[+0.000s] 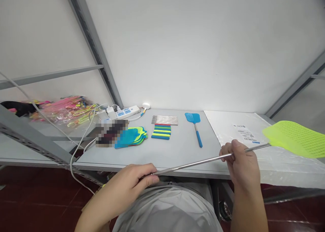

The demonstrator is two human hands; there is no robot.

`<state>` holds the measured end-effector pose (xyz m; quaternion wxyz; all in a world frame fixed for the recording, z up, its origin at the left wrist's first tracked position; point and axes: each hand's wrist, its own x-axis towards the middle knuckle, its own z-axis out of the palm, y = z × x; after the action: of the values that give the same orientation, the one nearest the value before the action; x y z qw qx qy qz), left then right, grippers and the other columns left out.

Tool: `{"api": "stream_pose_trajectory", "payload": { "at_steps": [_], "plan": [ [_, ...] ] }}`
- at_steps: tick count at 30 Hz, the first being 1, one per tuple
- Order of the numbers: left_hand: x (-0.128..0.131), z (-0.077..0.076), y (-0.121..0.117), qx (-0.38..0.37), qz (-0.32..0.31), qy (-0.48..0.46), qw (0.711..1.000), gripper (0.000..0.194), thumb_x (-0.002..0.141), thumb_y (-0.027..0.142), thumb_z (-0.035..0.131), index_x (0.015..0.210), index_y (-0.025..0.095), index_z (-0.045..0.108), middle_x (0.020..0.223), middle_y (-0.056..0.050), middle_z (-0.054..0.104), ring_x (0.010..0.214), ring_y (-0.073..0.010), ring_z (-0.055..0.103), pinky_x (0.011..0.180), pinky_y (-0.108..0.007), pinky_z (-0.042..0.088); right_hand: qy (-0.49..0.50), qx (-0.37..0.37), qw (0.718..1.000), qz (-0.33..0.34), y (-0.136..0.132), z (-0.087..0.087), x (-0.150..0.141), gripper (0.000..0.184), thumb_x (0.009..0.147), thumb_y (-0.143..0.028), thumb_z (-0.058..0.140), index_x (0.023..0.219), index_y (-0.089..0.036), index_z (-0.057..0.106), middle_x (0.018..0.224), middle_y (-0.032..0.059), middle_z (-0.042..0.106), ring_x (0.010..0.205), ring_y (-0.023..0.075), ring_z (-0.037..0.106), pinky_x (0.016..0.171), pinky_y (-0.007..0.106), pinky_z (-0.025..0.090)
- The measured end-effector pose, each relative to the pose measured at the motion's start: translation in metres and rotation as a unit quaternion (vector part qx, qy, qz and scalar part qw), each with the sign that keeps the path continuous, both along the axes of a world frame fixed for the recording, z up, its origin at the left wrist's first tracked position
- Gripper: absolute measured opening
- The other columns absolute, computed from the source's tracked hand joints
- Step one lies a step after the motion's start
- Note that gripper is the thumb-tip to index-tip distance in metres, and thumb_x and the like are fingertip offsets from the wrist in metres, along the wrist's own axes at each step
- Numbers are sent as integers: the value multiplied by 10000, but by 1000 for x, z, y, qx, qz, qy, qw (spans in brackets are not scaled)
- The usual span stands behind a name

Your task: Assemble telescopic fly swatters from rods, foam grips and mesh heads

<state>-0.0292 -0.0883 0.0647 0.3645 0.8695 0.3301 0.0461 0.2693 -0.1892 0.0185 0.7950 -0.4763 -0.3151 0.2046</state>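
A fly swatter with a yellow-green mesh head (296, 139) and a long, drawn-out metal rod (195, 163) slants across in front of me, above the table's front edge. My left hand (142, 177) is closed round the rod's lower end, hiding what lies inside the fist. Closer to the head, my right hand (240, 159) grips the same rod between thumb and fingers. Beyond it on the table lies a short blue fly swatter (196, 128). To its left are a row of metal rods (165, 119), several coloured handles (161, 132) and a stack of swatter heads (130, 137).
A white plastic mailer bag (228, 127) with a label covers the right of the grey table (142, 157). A power strip (128, 112) with plugs and cables stands at the back left. Bagged colourful items (68, 110) lie past the metal shelf post (33, 133).
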Motion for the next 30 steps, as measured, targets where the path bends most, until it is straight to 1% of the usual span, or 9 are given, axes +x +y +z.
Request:
{"api": "stream_pose_trajectory", "payload": {
  "at_steps": [6,8,12,15,17,19,21,25,30],
  "plan": [
    [30,-14,-15,129,12,-29,991,275,1016,414,425,960,272,654,898,10,666,841,-195,578,779,-311,370,-133,-139,974,116,14,-16,-31,446,934,-420,570,556,-196,491,519,-40,384,528,114,366,519,281,271],
    [45,-20,-22,188,8,-58,980,217,1012,335,447,1043,269,652,934,-19,649,874,-218,558,814,-348,367,-147,-146,967,146,18,-18,-48,474,951,-430,533,546,-196,458,527,-35,382,537,116,369,527,282,275],
    [58,-23,-35,270,18,-230,935,227,953,221,550,1171,240,607,1034,-76,611,957,-237,531,880,-389,359,-91,-97,987,87,24,-19,-68,479,965,-435,509,557,-201,423,541,-37,363,537,113,342,521,284,262],
    [59,-24,-42,159,-67,-342,924,102,963,264,542,986,218,631,803,-21,595,761,-171,533,747,-313,383,12,-35,999,39,27,-16,-72,465,969,-431,503,570,-212,410,541,-40,364,528,118,365,504,280,271],
    [61,-29,-42,50,-103,-343,932,229,991,348,494,875,209,634,711,0,564,679,-145,509,670,-285,364,66,4,997,26,28,-14,-74,464,970,-426,504,568,-218,402,535,-50,348,511,115,364,507,279,299],
    [66,-36,-38,-37,-73,-331,940,358,998,454,454,820,194,624,707,-3,543,666,-137,482,637,-277,344,91,26,995,22,28,-13,-79,470,974,-421,500,561,-219,402,525,-56,334,500,115,360,521,283,327],
    [72,-43,-33,-126,-18,-357,925,448,973,567,430,802,183,586,704,4,487,631,-128,418,589,-269,313,85,25,995,36,27,-15,-86,470,979,-412,494,557,-219,417,519,-49,353,510,123,380,534,289,340],
    [81,-54,-28,-280,67,-474,832,492,959,608,422,681,202,411,608,52,309,538,-108,244,501,-264,206,51,5,992,111,24,-23,-99,451,975,-387,508,562,-215,445,524,-38,381,532,133,401,530,293,328],
    [77,-59,-25,-263,173,-555,770,500,932,475,535,574,204,316,558,59,234,529,-104,221,508,-270,194,25,-11,990,141,25,-25,-90,460,959,-373,539,538,-207,457,519,-41,367,524,127,387,534,302,326]
  ]
}}
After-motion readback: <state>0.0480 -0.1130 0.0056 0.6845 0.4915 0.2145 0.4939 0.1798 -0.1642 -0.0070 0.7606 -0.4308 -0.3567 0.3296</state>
